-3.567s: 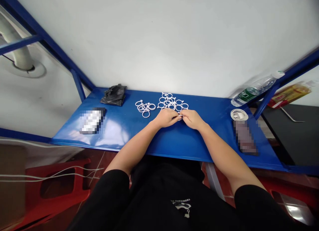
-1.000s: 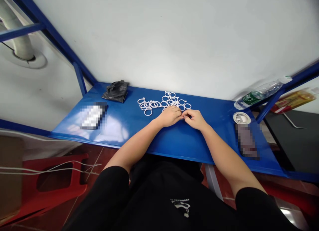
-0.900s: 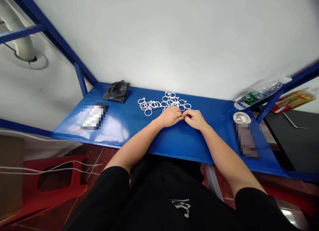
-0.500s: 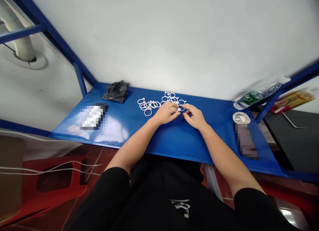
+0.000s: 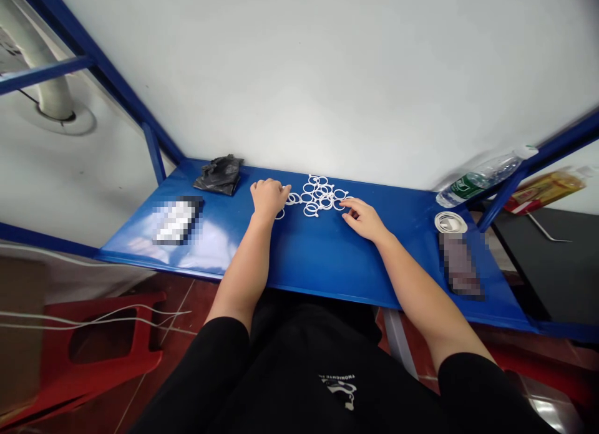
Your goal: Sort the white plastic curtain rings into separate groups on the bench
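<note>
The person is sitting at a blue table (image 5: 322,262) and is laying both hands on it. The left hand (image 5: 268,197) is resting palm down, with the fingers bent over a small group of rings (image 5: 293,199). A few of these white rings are showing at its fingertips and one is peeking out under its near edge; the others are hidden below the palm. I cannot tell if this hand is gripping a ring or only covering them.

The right hand (image 5: 364,218) is lying loosely spread, with the fingers stretched forward and nothing showing between them. Its fingertips are pointing to the big pile of rings (image 5: 321,194), which is lying just beyond and to the left of them, between the two hands. Whether the index finger is touching the nearest ring, I cannot tell.

Beyond the left hand and a little to its left, a crumpled black bag (image 5: 219,174) is lying near the wall. Further to the left of that hand, and nearer to the person, a flat blurred object (image 5: 176,219) is lying on the table. Well to the right of the right hand, a coiled white cable (image 5: 450,222) is lying, and a second blurred object (image 5: 458,265) is lying just in front of it. A plastic bottle (image 5: 482,175) is lying on its side beyond the cable, at the table corner.
</note>
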`<state>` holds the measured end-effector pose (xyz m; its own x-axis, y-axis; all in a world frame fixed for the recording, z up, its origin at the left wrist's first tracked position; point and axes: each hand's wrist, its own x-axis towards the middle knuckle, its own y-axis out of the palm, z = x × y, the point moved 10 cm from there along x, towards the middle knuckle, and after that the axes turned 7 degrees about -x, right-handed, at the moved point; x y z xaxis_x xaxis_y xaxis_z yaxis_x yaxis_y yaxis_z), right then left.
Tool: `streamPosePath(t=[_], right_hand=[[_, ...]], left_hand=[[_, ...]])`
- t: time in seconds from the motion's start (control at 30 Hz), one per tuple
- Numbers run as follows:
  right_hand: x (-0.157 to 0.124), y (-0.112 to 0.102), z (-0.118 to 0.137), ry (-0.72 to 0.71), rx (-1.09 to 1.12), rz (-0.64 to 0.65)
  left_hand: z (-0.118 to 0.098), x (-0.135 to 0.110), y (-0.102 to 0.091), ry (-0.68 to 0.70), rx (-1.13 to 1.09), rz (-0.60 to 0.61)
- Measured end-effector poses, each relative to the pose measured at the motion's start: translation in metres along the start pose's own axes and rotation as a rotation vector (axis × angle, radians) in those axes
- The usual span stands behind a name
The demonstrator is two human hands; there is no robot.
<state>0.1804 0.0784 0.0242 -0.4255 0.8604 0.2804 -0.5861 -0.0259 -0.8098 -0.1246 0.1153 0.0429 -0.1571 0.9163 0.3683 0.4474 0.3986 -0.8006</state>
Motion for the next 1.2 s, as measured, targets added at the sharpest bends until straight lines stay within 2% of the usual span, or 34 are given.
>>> streamPosePath(t=[0.17, 0.33, 0.47, 0.57, 0.63, 0.8, 1.2], right_hand=[[0.0, 0.001, 0.0, -0.023, 0.006, 0.012], [0.0, 0.002, 0.0, -0.035, 0.017, 0.02], [0.0, 0.003, -0.001, -0.046, 0.018, 0.015], [0.001, 0.004, -0.001, -0.049, 0.006, 0.02], [0.001, 0.005, -0.001, -0.043, 0.004, 0.026], [0.0, 0.005, -0.002, -0.033, 0.003, 0.033], [0.001, 0.005, -0.004, -0.029, -0.014, 0.034]], left_hand=[[0.011, 0.0, 0.006, -0.078, 0.0, 0.012], [0.007, -0.002, -0.004, -0.094, -0.023, -0.071], [-0.018, -0.007, 0.003, 0.035, -0.049, -0.042], [-0.043, -0.015, 0.019, 0.187, -0.093, 0.02], [-0.051, -0.021, 0.03, 0.23, -0.089, 0.06], [-0.056, -0.027, 0.047, 0.25, -0.058, 0.106], [-0.062, -0.028, 0.048, 0.279, -0.076, 0.2]])
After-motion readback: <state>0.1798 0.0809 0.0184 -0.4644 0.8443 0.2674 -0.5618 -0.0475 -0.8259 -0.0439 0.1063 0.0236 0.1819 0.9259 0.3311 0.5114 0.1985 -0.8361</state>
